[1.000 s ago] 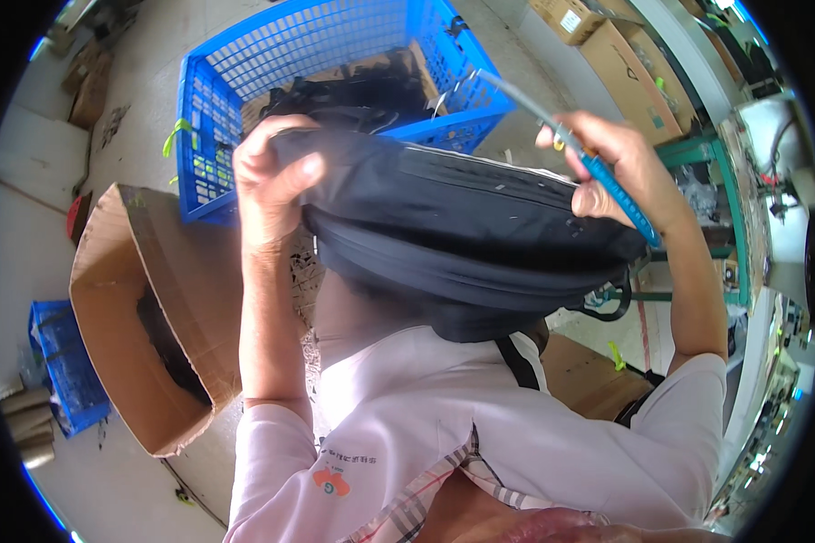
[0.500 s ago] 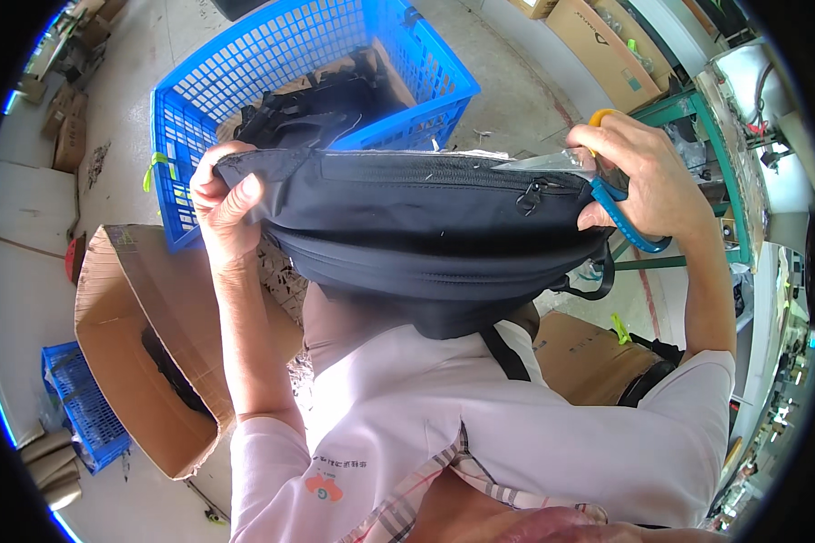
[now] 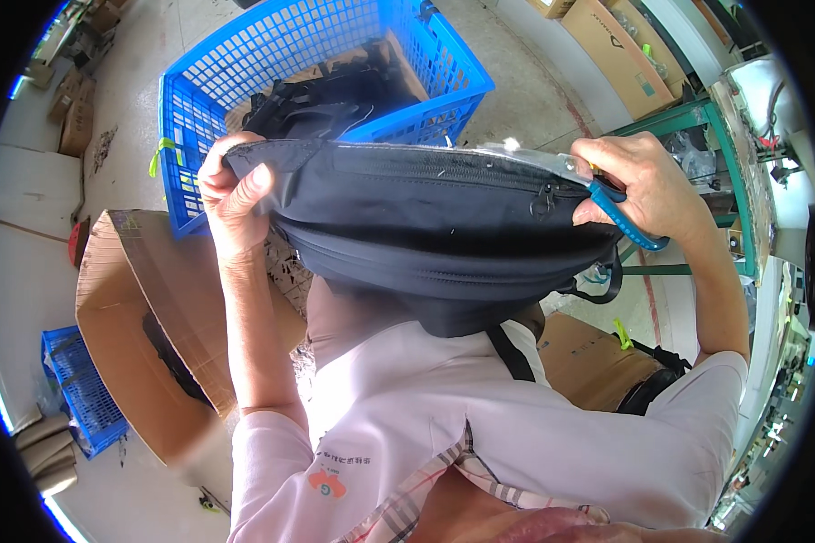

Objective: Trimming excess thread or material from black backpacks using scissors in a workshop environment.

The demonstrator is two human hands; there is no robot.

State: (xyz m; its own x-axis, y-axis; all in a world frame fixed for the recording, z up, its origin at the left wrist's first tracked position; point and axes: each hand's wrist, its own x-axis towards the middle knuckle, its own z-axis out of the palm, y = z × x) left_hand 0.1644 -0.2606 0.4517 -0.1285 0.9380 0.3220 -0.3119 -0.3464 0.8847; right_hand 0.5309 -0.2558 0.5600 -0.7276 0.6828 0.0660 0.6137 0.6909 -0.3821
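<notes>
A black backpack-like bag (image 3: 426, 249) is stretched across in front of me, its long zipper running along the upper part and a small loop at its lower right. At its upper left corner, my left hand (image 3: 235, 195) pinches the fabric with the thumb on the near face. My right hand (image 3: 643, 185) is closed around scissors (image 3: 627, 222) at the upper right corner. Their blue handle loop shows below my fingers; the yellow one is mostly covered. The blades lie along the bag's top edge, partly hard to make out. Pale fluffy scraps (image 3: 511, 145) sit on that edge.
Beyond the bag, a blue plastic crate (image 3: 179, 118) holds black pieces. An open cardboard box (image 3: 140, 344) stands left, with a smaller blue crate (image 3: 86, 389) behind it. Another carton (image 3: 589, 362) is at the lower right. A green-framed table (image 3: 724, 163) stands right.
My right hand has turned, and the scissors' blades have swung from lying over the zipper to the bag's top edge. The yellow loop is now mostly hidden. My left hand keeps its hold.
</notes>
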